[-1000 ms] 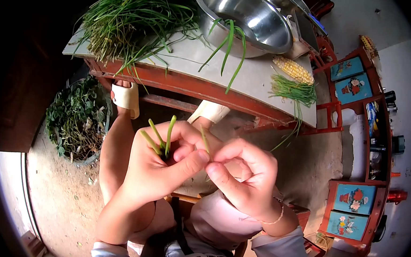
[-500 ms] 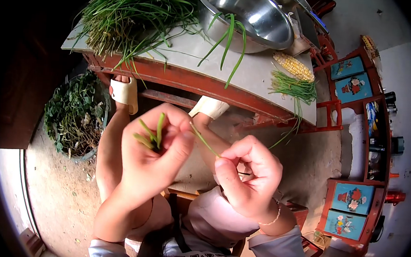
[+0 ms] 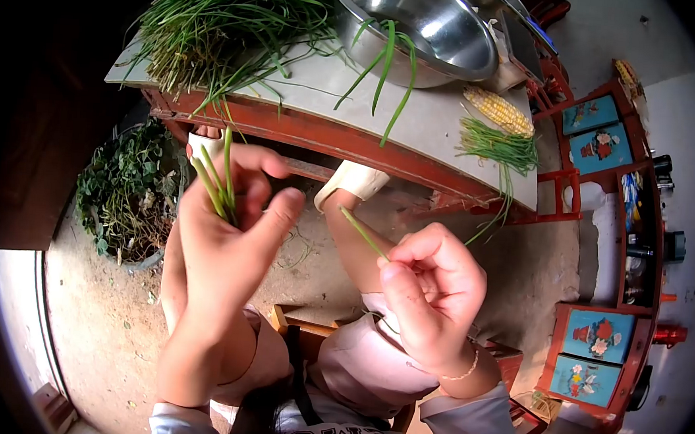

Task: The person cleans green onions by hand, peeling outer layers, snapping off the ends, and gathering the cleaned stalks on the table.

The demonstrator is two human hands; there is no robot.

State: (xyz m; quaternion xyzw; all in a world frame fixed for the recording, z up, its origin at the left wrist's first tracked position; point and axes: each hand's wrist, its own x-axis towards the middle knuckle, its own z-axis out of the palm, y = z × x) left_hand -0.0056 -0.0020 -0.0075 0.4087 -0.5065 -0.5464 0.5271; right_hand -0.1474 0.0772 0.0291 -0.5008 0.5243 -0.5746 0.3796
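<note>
Several green stems [image 3: 217, 181] stick up out of my left hand [image 3: 236, 210], held by its lower fingers while the thumb and index finger are apart. My right hand [image 3: 432, 290] pinches one thin green stem [image 3: 362, 232] between thumb and index finger; its free end points up and left. A gap separates the two hands. Above them on the table lies a large heap of long green leafy stalks [image 3: 224, 26]. A smaller green bunch [image 3: 499, 147] lies at the table's right end, beside a corn cob [image 3: 499, 111].
A steel basin [image 3: 422, 38] stands on the table [image 3: 323, 92], with green leaves hanging over its rim. On the floor at left is a tub of wilted leafy plants [image 3: 130, 196]. Cabinets with blue painted doors [image 3: 599, 336] stand at right.
My left hand has moved left and down, away from my right hand, and its thumb and index finger have parted. The single stem has stayed in my right hand, which shifted slightly right.
</note>
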